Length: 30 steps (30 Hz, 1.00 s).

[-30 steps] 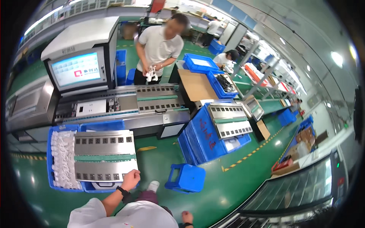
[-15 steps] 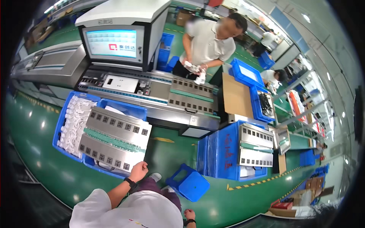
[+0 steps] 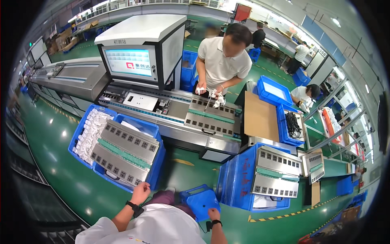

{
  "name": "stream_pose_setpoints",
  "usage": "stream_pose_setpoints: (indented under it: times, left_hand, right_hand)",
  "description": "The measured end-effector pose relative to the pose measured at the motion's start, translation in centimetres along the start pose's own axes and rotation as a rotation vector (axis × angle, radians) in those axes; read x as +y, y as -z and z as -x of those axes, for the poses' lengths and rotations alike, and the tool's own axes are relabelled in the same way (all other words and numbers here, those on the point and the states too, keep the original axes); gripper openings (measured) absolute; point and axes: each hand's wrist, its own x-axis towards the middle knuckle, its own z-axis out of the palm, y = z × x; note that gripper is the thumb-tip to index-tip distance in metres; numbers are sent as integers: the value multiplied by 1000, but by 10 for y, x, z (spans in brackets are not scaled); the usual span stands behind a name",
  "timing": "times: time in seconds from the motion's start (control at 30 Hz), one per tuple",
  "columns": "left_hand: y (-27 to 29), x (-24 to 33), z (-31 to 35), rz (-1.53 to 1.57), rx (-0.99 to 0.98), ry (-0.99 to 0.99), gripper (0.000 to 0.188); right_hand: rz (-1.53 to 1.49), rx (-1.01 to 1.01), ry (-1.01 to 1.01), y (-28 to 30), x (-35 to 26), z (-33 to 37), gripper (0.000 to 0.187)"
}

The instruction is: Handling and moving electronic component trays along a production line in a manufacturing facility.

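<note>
My left hand (image 3: 140,192) is loosely curled, with nothing visible in it, by the near corner of a metal panel (image 3: 129,140). Whether it touches that corner I cannot tell. The panel has two rows of black square sockets and a green middle strip, and lies tilted across blue bins. White cables (image 3: 90,136) are bundled in the left bin. Over a blue stool (image 3: 199,202), my right hand (image 3: 213,214) is a loose fist with nothing visible in it. Across the conveyor, a person (image 3: 223,61) holds white cables (image 3: 217,97) over another socket panel (image 3: 211,118).
A machine with a screen (image 3: 132,61) stands on the conveyor line. On the right are a blue bin (image 3: 233,183) bearing a socket panel (image 3: 278,171), a cardboard sheet (image 3: 262,118) and a tray of black cables (image 3: 291,124). Yellow-black tape (image 3: 284,215) marks the green floor.
The view has shifted, with bins and machine now lower. My right hand has come up and forward over the stool. The other person's hands and white cables are now over the conveyor panel.
</note>
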Motion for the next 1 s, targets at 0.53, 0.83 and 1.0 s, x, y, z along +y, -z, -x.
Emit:
stream_pose_setpoints:
  times: [0.53,0.83,1.0]
  left_hand:
    - [-14,65,-267,-97,130,-241,22]
    - [-53,4,-466,-660,138,-149,48]
    - [-62,23,-475,-832,11,25,49]
  right_hand:
    - [220,-156,-228,-17,-4,23,37]
    - [34,-133,-94,43,-198,-64,27]
    - [-197,-24,-9,45,-273,-99,18]
